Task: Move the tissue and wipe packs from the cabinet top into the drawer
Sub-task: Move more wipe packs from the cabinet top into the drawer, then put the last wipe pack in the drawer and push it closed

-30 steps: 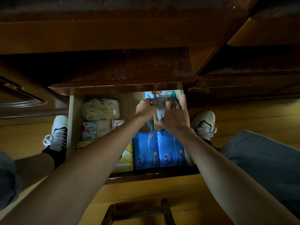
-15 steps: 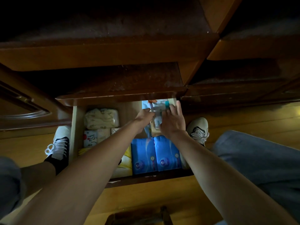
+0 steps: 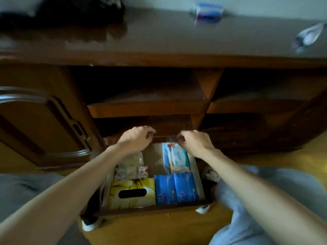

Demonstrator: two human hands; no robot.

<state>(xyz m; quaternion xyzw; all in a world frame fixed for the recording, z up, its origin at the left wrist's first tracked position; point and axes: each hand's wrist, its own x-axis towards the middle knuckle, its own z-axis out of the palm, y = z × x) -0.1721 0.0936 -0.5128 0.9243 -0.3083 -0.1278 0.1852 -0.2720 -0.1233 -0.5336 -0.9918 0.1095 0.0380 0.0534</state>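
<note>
Two packs still sit on the cabinet top, a blurred blue pack and a pale one far right, so I judge fetching them comes next. The drawer holds the rest. My left hand and right hand hover empty, fingers loosely curled, over its back.

A single head-worn camera looks forward and steeply down from just above the person's arms. It faces a wooden cabinet, whose top runs across the far edge of the view, blurred. The open drawer sits near the centre, close below the lens, seen almost from straight above. Both forearms enter from the near corners, the left hand and right hand meeting at the drawer's far end. The wide angle bends the cabinet's lines. No second view exists.
</note>
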